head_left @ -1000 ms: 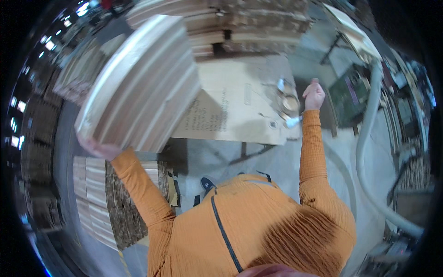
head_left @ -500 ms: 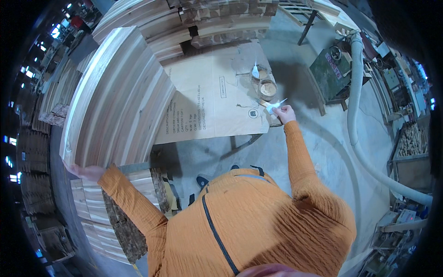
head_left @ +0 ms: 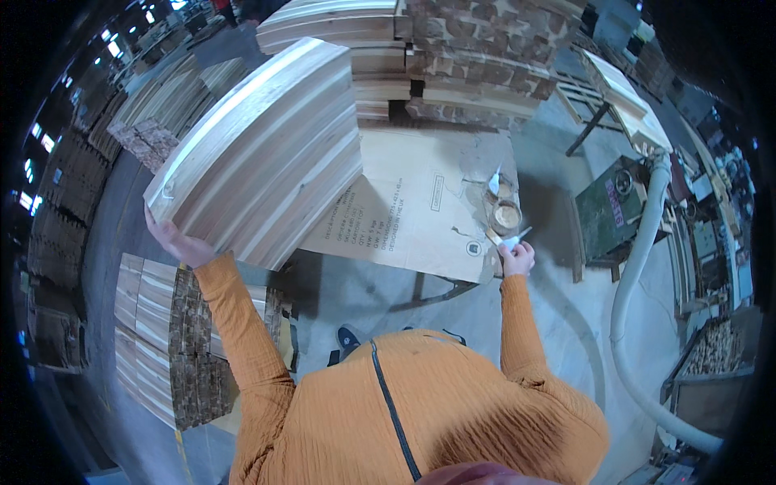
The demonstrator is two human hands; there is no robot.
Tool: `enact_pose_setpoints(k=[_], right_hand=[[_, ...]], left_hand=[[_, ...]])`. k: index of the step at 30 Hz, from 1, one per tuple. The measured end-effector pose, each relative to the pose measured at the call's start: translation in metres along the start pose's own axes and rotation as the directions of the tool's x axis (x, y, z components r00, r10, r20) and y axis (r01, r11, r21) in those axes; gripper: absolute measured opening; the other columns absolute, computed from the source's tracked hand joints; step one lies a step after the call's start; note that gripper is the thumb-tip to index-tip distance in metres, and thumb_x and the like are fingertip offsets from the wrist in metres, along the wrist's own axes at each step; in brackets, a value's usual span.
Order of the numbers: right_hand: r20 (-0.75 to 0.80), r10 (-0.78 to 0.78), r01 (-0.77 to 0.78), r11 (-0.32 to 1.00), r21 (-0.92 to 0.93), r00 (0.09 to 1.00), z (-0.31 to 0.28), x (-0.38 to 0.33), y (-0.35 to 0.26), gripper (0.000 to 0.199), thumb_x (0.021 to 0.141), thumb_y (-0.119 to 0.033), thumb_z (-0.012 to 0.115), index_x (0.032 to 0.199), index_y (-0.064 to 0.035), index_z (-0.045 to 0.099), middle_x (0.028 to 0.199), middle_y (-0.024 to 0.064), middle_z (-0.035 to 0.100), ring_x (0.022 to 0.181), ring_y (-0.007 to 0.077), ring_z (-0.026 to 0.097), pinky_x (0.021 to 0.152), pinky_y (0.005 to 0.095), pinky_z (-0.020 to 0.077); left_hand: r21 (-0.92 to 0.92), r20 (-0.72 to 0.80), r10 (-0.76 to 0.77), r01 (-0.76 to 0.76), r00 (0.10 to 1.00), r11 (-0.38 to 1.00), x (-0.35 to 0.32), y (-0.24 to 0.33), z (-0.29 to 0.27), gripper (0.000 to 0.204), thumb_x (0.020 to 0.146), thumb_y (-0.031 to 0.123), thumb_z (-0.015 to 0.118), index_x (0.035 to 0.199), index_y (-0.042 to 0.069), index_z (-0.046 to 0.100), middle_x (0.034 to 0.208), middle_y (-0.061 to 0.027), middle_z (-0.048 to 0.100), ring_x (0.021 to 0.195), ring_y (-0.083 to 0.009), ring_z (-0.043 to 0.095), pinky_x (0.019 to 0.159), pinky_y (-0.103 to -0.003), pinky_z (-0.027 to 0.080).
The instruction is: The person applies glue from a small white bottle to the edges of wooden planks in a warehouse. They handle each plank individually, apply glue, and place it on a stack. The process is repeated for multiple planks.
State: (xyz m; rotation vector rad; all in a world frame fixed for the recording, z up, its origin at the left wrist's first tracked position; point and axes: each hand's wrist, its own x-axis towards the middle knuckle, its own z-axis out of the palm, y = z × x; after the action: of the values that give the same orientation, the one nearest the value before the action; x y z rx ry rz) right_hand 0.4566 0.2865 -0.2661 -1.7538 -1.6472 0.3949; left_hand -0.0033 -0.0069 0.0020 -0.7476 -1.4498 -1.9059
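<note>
The left hand (head_left: 182,245) is closed on the low corner of a big wood panel (head_left: 259,153), which fills the upper left of the frame and tilts up over the table (head_left: 420,210). One hand holds all that weight at one end, so I think the panel could slip, tip, and bang down on the table or the floor.

The right hand (head_left: 517,259), right of the middle, pinches a small white scraper (head_left: 511,239) at the table's edge. Just above it sits a round tub (head_left: 507,217) of something tan. If the panel swings right, it could knock the tub off. The scraper could also drop.
</note>
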Motion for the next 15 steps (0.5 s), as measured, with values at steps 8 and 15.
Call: enact_pose_setpoints(k=[8, 15], right_hand=[[-0.007, -0.270, 0.133, 0.450, 0.883, 0.963, -0.042, 0.061, -0.146, 0.020, 0.084, -0.011, 0.063, 0.095, 0.0028, 0.052, 0.090, 0.0055, 0.058, 0.077, 0.0118, 0.058, 0.071, 0.0262, 0.0506], [0.086, -0.766, -0.112, 0.018, 0.994, 0.637, -0.050, 0.035, -0.403, 0.027, 0.090, -0.016, 0.056, 0.107, 0.0049, 0.053, 0.089, 0.0100, 0.059, 0.076, 0.0138, 0.056, 0.068, 0.0282, 0.0480]], left_hand=[[-0.107, 0.008, -0.047, 0.048, 0.999, 0.993, -0.001, -0.003, -0.005, 0.078, 0.086, 0.054, 0.046, 0.133, -0.007, 0.032, 0.128, -0.0185, 0.044, 0.117, -0.0250, 0.045, 0.099, -0.037, 0.034], [-0.079, 0.010, 0.037, -0.037, 0.999, 0.996, 0.008, -0.026, -0.019, 0.068, 0.088, 0.046, 0.046, 0.131, -0.006, 0.037, 0.127, -0.0172, 0.045, 0.118, -0.0247, 0.043, 0.101, -0.035, 0.031]])
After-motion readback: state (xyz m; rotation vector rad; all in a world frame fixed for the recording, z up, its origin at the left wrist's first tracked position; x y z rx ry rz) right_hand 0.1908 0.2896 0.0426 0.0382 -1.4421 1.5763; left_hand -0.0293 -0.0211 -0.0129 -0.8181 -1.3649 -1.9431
